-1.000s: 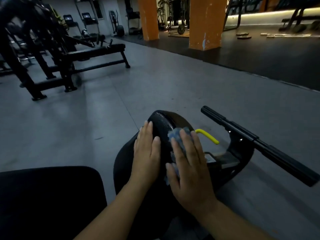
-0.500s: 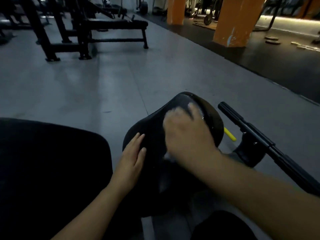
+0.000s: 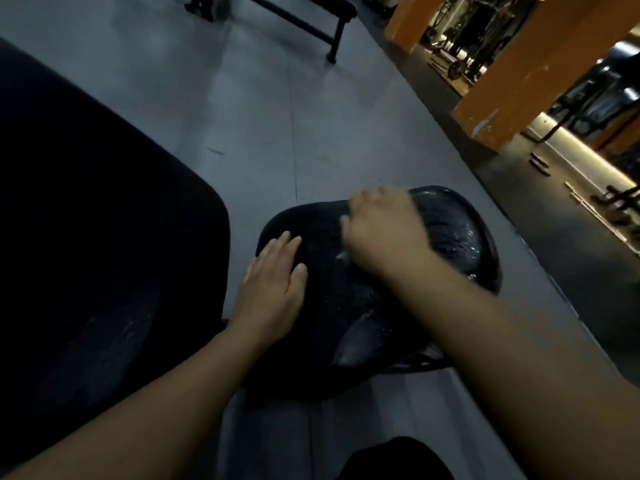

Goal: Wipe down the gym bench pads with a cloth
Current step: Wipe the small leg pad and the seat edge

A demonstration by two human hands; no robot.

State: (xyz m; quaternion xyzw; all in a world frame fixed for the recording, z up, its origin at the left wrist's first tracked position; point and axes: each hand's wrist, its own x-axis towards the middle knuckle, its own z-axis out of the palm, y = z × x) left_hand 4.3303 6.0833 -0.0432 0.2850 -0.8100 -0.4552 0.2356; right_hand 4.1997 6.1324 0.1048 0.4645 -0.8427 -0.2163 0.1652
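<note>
Your left hand (image 3: 273, 289) steadies the pad (image 3: 450, 230), fingers straight; right hand (image 3: 384, 230) covers the cloth (image 3: 343, 255) mid-pad. Its fingers: can't tell.

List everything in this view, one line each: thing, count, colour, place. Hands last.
Small pad: one, black with a wet-looking sheen, centre.
Large pad: one, black, left.
Cloth: one, pale, only an edge shows under the right hand.
Bench: one, black, far top.
Pillars: two, orange, upper right.
Floor: grey, all around.
Left hand: flat on the small pad's left side.
Right hand: on the cloth atop the small pad, blurred.
</note>
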